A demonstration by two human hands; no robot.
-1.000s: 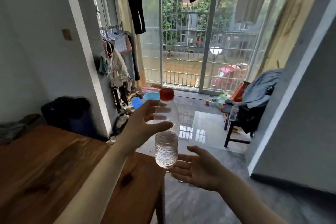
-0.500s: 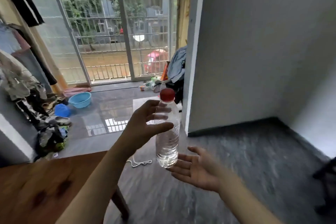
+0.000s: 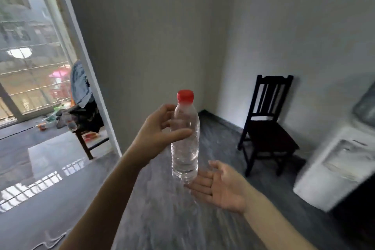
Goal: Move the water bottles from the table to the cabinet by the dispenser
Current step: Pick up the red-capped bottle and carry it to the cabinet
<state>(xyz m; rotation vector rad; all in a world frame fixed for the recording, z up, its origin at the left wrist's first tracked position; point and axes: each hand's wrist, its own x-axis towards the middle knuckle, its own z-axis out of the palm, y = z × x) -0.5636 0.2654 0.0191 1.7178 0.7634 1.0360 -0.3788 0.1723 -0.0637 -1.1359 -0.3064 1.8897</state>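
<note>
We hold the water bottle (image 3: pixel 185 144) upright, red cap (image 3: pixel 185 95) on top; our left hand (image 3: pixel 157 134) grips its upper half. Our right hand (image 3: pixel 220 185) lies flat and relaxed beneath its base.

I see a grey streaked floor (image 3: pixel 162 209) carrying everything here. My landmark is the black wooden chair (image 3: pixel 265 126), standing on it against the far wall. Right of that chair stands a white water dispenser (image 3: pixel 336 170). Far to the chair's left stands another chair heaped with clothes (image 3: pixel 85 119).
</note>
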